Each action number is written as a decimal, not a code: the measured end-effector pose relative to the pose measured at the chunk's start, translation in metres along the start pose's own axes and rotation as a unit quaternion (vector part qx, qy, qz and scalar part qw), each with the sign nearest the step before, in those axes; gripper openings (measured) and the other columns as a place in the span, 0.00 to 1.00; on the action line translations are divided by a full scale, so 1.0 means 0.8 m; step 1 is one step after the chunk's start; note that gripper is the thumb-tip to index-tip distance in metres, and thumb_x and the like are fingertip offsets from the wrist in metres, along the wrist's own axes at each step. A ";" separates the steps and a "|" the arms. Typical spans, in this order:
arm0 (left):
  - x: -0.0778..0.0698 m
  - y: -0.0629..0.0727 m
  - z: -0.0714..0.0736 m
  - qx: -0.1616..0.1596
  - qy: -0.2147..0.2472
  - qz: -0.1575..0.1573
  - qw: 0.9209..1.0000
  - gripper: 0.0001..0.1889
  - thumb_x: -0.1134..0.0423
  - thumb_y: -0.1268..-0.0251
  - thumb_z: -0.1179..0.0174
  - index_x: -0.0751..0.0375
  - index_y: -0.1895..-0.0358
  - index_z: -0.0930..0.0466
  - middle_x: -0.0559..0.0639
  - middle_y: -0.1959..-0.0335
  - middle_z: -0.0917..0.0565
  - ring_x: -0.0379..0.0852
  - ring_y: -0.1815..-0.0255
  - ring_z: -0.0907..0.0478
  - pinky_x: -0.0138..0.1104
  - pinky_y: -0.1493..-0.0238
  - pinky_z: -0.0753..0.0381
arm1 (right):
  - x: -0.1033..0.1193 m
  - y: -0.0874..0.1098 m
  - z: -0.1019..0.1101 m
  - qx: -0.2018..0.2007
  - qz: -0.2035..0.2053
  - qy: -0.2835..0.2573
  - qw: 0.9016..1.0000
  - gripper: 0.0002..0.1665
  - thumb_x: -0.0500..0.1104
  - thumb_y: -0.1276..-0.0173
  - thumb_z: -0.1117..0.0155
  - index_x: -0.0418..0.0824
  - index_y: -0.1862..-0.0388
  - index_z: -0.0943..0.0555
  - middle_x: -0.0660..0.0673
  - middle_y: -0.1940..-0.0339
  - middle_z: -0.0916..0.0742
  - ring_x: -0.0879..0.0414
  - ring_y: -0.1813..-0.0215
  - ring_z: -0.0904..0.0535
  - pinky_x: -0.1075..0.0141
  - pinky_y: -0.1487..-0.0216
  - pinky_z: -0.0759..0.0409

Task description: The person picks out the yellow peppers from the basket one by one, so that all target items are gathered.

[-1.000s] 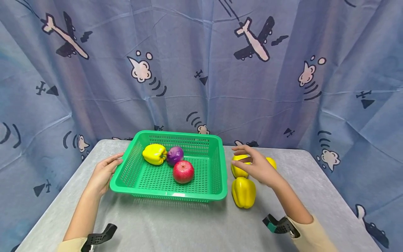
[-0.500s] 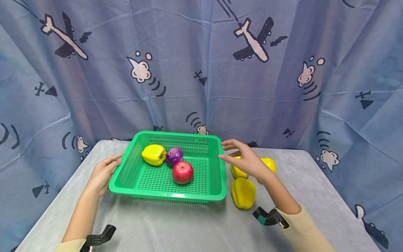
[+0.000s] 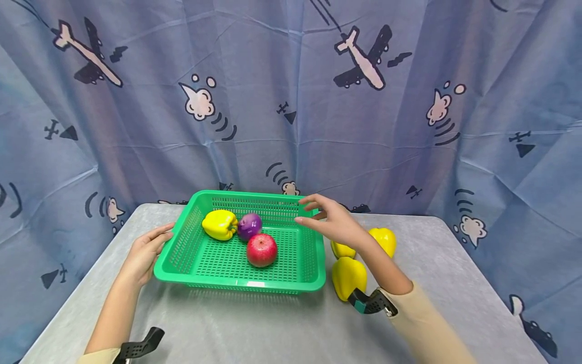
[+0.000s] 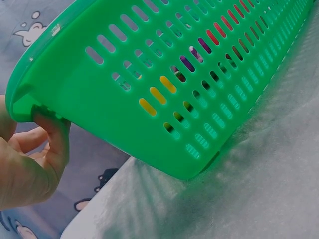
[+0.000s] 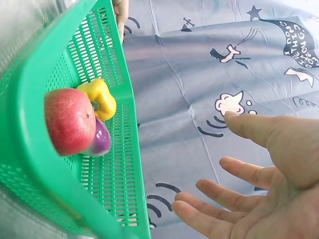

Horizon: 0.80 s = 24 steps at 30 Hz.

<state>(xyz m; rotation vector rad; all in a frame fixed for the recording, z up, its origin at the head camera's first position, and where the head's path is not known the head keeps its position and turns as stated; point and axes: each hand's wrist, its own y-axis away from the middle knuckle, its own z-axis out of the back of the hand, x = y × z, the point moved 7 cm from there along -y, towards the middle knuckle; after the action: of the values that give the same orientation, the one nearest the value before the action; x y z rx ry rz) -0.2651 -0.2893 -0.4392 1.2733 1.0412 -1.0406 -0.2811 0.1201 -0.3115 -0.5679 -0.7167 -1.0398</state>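
My left hand [image 3: 144,253] grips the left rim of a green plastic basket [image 3: 209,280]. In the left wrist view its fingers [image 4: 55,142] curl up under the rim. Inside the basket lie a yellow bell pepper [image 3: 220,224], a round purple vegetable [image 3: 249,226] and a round red fruit [image 3: 261,250]. My right hand [image 3: 334,222] hovers over the basket's right rim with nothing in it. Its fingers are spread apart and the thumb stands away from them, as the right wrist view also shows.
Right of the basket, several yellow bell peppers [image 3: 349,277] rest on the grey cloth-covered table [image 3: 218,328]. My right forearm passes above them and partly covers one. A blue curtain [image 3: 254,101] with printed planes hangs behind the table.
My right hand has moved left, from above the loose peppers to over the basket's right rim. The left hand, the basket and its contents have stayed in place.
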 end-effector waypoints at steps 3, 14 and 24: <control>0.000 0.000 0.000 0.000 0.002 0.001 1.000 0.28 0.57 0.13 0.50 0.52 0.17 0.38 0.62 0.13 0.56 0.64 0.14 0.55 0.22 0.51 0.20 | 0.007 -0.007 -0.004 0.004 0.002 0.003 1.000 0.28 0.49 0.23 0.31 0.40 0.30 0.23 0.34 0.33 0.17 0.37 0.39 0.16 0.46 0.41 0.14; 0.000 0.002 0.000 -0.006 0.000 -0.001 1.000 0.26 0.54 0.14 0.47 0.50 0.19 0.34 0.61 0.15 0.50 0.56 0.19 0.41 0.23 0.50 0.19 | 0.034 -0.033 -0.021 0.027 0.027 0.017 0.999 0.28 0.47 0.24 0.31 0.39 0.30 0.23 0.33 0.34 0.17 0.38 0.41 0.15 0.48 0.42 0.13; -0.002 0.003 0.001 -0.005 0.017 -0.013 1.000 0.21 0.55 0.16 0.44 0.46 0.26 0.26 0.49 0.30 0.34 0.27 0.50 0.21 0.27 0.51 0.14 | 0.043 -0.054 -0.043 0.050 0.028 0.023 0.998 0.30 0.47 0.23 0.30 0.36 0.28 0.24 0.31 0.34 0.18 0.39 0.40 0.14 0.51 0.43 0.12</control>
<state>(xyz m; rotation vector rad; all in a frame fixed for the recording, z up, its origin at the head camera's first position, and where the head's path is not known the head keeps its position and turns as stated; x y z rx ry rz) -0.2633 -0.2899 -0.4370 1.2772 1.0904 -1.0349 -0.3004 0.0588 -0.3037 -0.4742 -0.7035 -0.9573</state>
